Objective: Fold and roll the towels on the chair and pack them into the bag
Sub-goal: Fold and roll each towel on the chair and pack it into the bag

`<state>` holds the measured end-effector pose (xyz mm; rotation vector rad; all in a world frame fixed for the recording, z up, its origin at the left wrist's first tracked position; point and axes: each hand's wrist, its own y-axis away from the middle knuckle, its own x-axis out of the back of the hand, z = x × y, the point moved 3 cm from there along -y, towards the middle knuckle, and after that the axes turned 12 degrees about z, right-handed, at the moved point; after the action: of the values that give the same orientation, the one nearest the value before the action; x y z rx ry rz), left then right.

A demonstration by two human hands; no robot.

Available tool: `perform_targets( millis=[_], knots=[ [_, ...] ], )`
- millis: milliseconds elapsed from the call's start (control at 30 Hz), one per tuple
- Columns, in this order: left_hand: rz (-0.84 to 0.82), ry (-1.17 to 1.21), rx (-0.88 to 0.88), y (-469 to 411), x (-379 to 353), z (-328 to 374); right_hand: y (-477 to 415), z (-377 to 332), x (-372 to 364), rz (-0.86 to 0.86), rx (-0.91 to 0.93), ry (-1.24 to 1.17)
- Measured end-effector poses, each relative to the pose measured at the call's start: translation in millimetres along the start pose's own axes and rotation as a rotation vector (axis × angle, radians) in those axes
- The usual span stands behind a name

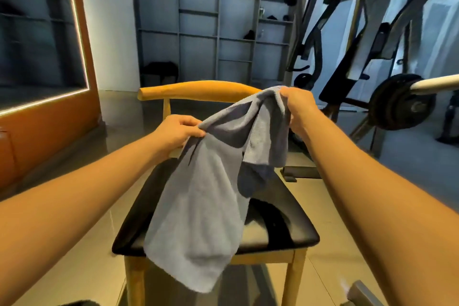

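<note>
A grey towel point(201, 206) hangs in the air above a wooden chair point(198, 88) with a black seat point(293, 211). My left hand point(177, 131) pinches the towel's upper edge on the left. My right hand point(296, 105) grips a bunched upper corner higher up, near the chair's backrest. The towel sags between my hands and its lower end drapes over the seat's front edge. A dark shape point(268, 211) lies on the seat behind the towel; what it is cannot be told. No bag is clearly in view.
A weight machine with a barbell and plates point(400, 102) stands close on the right. Grey shelving point(216, 20) lines the back wall. An orange-framed mirror panel point(49, 32) is on the left. The tiled floor point(82, 251) surrounds the chair.
</note>
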<state>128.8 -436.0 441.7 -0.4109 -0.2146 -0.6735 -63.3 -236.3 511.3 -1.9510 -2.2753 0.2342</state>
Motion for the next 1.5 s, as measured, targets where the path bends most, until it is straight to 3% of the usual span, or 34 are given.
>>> perform_targets(
  millis=[133,200,267,367,433,500,633,700,867,933,1100,1300,1400,1500],
  knots=[
    [0.406,0.122,-0.015,-24,3,-21,-6,40,-4,-0.043,0.007,0.248],
    [0.485,0.088,-0.037,-27,-5,-31,-7,71,-4,-0.109,0.050,0.279],
    [0.288,-0.094,-0.060,-25,-18,-46,-6,101,-1,-0.265,0.051,0.314],
    [-0.283,-0.358,0.011,-1,-32,-74,12,137,7,-0.547,0.060,0.499],
    [-0.284,-0.358,0.010,11,-21,-93,26,154,13,-0.679,0.061,0.604],
    [-0.125,-0.429,-0.010,16,1,-112,38,167,22,-0.761,0.043,0.603],
    [-0.141,-0.674,0.074,25,31,-150,37,186,40,-0.594,0.159,0.618],
    [-0.158,-0.632,0.159,32,34,-160,31,190,49,-0.482,0.255,0.739],
    [-0.048,-0.364,0.273,38,26,-164,35,207,65,-0.713,0.170,0.943],
    [-0.074,-0.331,0.317,39,26,-160,35,210,69,-0.688,0.217,0.999],
    [-0.145,-0.124,0.447,40,31,-140,37,214,70,-0.536,0.127,0.827],
    [-0.275,0.094,0.538,35,40,-127,40,209,54,-0.467,0.035,0.838],
    [-0.221,0.156,0.547,32,46,-115,37,191,52,-0.436,-0.051,0.728],
    [-0.111,-0.004,0.421,19,54,-97,28,160,51,-0.417,-0.090,0.588]
  ],
)
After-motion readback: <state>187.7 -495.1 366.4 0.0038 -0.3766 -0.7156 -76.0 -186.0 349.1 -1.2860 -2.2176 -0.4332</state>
